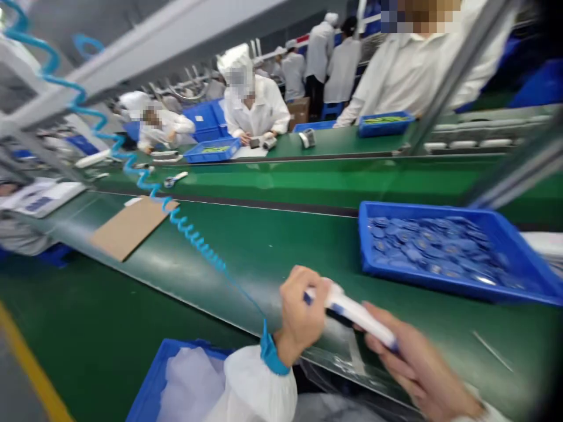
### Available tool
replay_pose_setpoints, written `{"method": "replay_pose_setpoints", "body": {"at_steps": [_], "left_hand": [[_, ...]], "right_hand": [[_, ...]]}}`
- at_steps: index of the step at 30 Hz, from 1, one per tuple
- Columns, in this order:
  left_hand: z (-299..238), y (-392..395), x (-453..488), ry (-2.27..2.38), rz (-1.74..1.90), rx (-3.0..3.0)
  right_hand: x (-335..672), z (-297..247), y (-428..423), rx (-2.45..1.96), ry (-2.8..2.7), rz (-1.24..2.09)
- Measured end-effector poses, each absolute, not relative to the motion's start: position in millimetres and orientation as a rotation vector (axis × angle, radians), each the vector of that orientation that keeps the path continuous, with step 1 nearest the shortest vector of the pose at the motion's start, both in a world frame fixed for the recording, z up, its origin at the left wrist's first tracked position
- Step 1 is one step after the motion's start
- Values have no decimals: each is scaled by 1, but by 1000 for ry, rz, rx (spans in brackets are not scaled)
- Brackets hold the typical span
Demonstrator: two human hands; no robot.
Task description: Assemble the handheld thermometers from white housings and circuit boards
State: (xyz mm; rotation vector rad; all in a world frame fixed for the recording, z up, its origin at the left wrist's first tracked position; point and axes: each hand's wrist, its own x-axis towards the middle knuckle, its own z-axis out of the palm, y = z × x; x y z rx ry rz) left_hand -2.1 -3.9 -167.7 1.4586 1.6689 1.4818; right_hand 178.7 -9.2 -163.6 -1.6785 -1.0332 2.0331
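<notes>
A long white handheld device with blue parts (358, 312) is held between both hands, tilted down to the right above the green bench; its exact kind I cannot make out. My left hand (301, 308) is closed around its upper left end. The lower right end rests in my right hand (409, 357), with the fingers curled beneath it and the thumb along its far side. A blue wrist strap (275, 354) circles my left wrist, and a coiled blue cord (193, 234) runs from it to the upper left.
A blue tray (367, 240) of many flat blue discs stands on the right. Brown cardboard (132, 228) lies on the bench at left. Below, near my left sleeve, is a blue bin (147, 381) with white bags. Across the green conveyor (281, 184), people in white work; a slanted metal post (453, 76) rises at right.
</notes>
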Motion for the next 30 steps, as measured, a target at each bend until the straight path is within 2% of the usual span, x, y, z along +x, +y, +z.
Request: {"method": "replay_pose_setpoints", "body": {"at_steps": [2,6,9,13,18,22,27,30], "left_hand": [[-176,10,-3,1789,1474,1310],[-182,40,6,1934,1278,1372],[-176,54,8,1939,1203,1463],[-168,53,-8,1691,1075,1595],[-160,27,-31,1063,913,1299],[-133,4,-23,1125,852,1295],[-108,-8,-22,1261,691,1554],[-105,9,-52,1462,628,1523]], "right_hand": [[170,-165,-8,-1676,-1165,1985],[150,-168,-10,-1529,-1988,1270],[143,-169,-11,-1530,-2186,953],[154,-166,-4,-1451,-2151,1022],[185,-170,-6,-1413,-1867,1436],[198,-176,-7,-1360,-1714,1560],[210,-180,-11,-1291,-1853,1459],[251,-188,-21,-1547,-1907,990]]}}
